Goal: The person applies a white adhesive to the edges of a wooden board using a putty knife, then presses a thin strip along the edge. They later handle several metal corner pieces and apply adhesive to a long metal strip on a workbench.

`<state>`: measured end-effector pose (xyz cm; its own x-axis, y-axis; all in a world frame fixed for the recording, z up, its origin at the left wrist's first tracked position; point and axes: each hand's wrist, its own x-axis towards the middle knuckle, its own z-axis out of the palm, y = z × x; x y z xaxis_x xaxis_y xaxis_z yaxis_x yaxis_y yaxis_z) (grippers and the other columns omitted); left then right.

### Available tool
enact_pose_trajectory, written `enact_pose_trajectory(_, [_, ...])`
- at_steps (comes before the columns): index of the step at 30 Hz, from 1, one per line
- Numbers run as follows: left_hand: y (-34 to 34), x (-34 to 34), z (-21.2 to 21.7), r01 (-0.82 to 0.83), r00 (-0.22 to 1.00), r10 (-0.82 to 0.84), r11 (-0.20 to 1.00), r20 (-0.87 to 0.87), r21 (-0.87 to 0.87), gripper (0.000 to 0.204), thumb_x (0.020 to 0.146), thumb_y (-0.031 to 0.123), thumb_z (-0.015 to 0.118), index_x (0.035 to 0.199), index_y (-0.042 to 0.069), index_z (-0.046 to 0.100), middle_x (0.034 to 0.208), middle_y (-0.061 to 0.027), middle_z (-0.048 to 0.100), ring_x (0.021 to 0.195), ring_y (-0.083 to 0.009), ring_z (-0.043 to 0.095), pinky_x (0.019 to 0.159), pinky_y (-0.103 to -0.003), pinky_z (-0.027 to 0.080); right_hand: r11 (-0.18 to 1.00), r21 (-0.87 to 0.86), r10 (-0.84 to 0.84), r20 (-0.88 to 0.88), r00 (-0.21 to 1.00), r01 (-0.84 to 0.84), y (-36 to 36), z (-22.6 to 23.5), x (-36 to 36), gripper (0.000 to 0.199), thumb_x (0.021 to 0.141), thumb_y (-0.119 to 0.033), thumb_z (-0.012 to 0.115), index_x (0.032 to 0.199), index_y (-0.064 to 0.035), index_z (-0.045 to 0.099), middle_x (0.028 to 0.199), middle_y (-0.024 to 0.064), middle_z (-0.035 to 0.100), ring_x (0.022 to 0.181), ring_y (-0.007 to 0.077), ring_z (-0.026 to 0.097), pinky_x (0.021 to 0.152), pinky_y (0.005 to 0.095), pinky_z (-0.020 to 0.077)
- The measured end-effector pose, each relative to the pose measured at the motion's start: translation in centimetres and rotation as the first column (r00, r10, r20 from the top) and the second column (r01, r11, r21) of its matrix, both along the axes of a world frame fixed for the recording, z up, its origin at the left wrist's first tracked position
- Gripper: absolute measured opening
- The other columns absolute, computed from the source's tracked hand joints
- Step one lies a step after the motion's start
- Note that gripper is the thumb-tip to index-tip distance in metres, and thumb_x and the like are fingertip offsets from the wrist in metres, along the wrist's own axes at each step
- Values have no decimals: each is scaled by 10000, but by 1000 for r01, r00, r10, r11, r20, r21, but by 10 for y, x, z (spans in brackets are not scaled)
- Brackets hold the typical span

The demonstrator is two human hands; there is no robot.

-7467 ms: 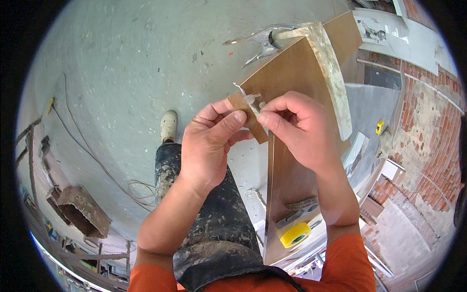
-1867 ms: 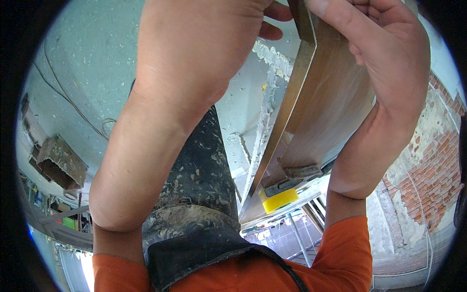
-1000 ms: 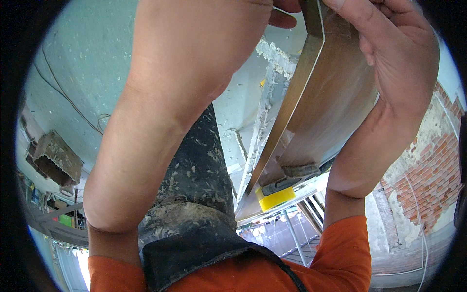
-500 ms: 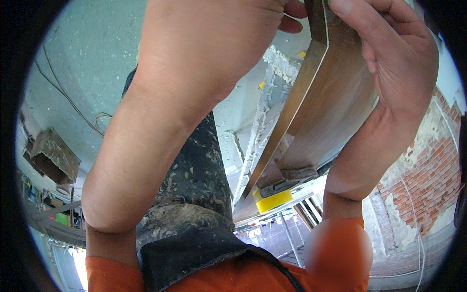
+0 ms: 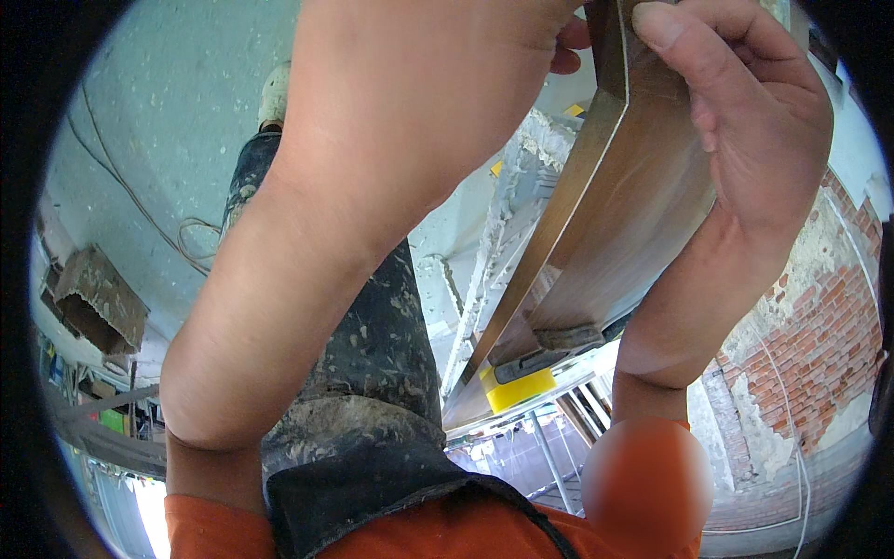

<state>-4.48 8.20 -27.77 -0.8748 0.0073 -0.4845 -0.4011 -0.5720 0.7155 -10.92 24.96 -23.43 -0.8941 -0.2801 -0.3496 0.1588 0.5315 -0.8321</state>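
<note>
A long brown board [image 5: 622,214] with a pale line along its edge slants from the top of the view down toward the lower middle. My right hand [image 5: 759,112] is closed at its upper end, the thumb on the board and the other fingers curled beyond it. From the other side, my left hand [image 5: 447,74] reaches up beside the same end. Two of its fingertips show close to the board's side; its other fingers are hidden or out of view. What the left hand grips, if anything, does not show.
A yellow block [image 5: 518,388] with a dark grey tool on it lies by the board's lower end. Plaster-crusted bars [image 5: 494,252] stand beside the board. A cable [image 5: 121,177] runs across the speckled floor to the left, near a hollow box [image 5: 101,303]. Exposed brick wall [image 5: 810,345] lies right.
Both hands stay at the board's upper end. The left forearm has shifted slightly right and the right hand a little left. A shoe now shows past the left forearm.
</note>
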Motion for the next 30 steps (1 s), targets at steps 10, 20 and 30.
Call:
enact_pose_trajectory(10, [3, 1, 3, -2, 1000, 4, 998, 26, -63, 324, 970, 283, 697, 1035, -31, 744, 809, -38, 689, 733, -96, 618, 714, -247, 535, 995, 75, 70, -30, 997, -67, 5, -2, -4, 144, 817, -85, 789, 780, -20, 667, 668, 27, 657, 575, 81, 579, 522, 225, 435])
enact_pose_trajectory(20, [8, 5, -7, 20, 1000, -16, 982, 20, -186, 305, 967, 266, 704, 1035, -27, 746, 838, -47, 707, 755, -104, 643, 703, -250, 542, 981, 185, 75, -40, 996, -66, 7, 8, -4, 97, 839, -88, 803, 907, -49, 746, 644, -38, 624, 511, -13, 463, 490, 146, 283])
enact_pose_trajectory(30, [9, 5, -5, 41, 999, -34, 971, 32, -237, 285, 963, 250, 711, 1036, -24, 747, 868, -57, 725, 777, -112, 667, 693, -253, 548, 975, 211, 69, -16, 997, -64, 2, 13, -4, 90, 821, -78, 800, 859, -45, 725, 659, -38, 620, 514, -8, 448, 484, 160, 296])
